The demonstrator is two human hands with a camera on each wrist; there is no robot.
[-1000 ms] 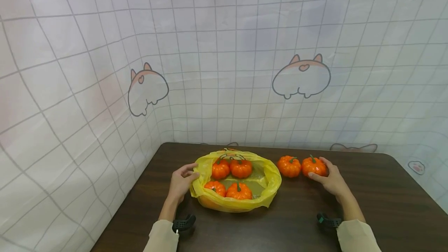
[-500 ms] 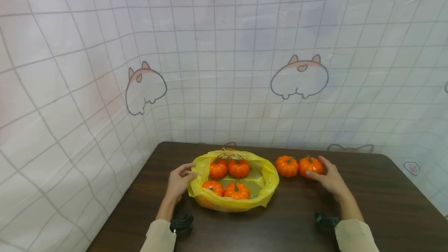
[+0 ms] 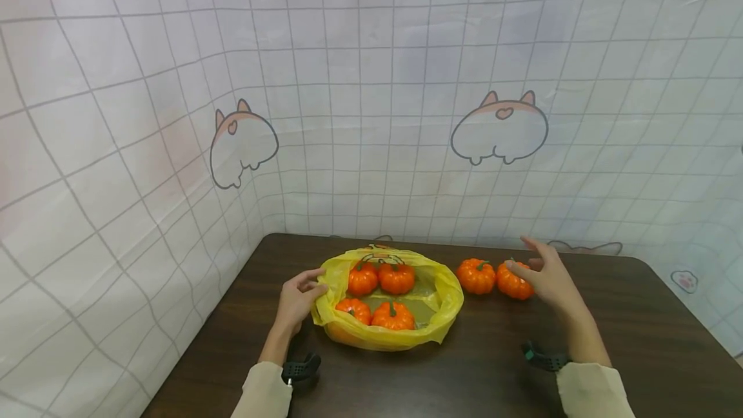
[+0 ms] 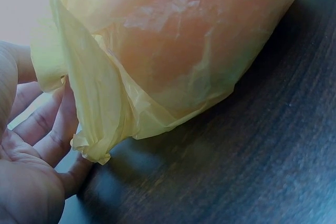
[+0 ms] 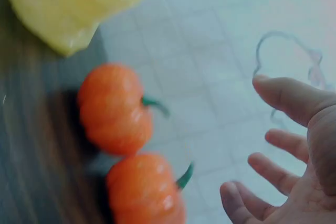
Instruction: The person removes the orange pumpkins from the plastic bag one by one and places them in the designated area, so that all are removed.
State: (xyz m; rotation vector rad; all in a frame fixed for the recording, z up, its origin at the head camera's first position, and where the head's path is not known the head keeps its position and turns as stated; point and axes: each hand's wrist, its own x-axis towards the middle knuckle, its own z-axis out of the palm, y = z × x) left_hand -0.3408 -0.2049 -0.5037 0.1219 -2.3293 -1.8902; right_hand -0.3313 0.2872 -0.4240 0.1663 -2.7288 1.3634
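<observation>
A yellow plastic bag stands wide open on the dark table, with several small orange pumpkins inside. My left hand holds the bag's left rim, thumb and fingers at the folded edge; in the left wrist view, part of that hand is hidden behind the yellow film. Right of the bag, two more pumpkins with green stems sit side by side, the left one and the right one. My right hand is raised just beside the right one, fingers spread and holding nothing.
The dark wooden table ends at a back edge against a white grid-patterned curtain with cartoon dogs. The curtain also runs along the table's left side. A black wrist device sits at each sleeve.
My right hand has let go of the right pumpkin and lifted up and away from it, its fingers opening. The left hand and the bag stay in place.
</observation>
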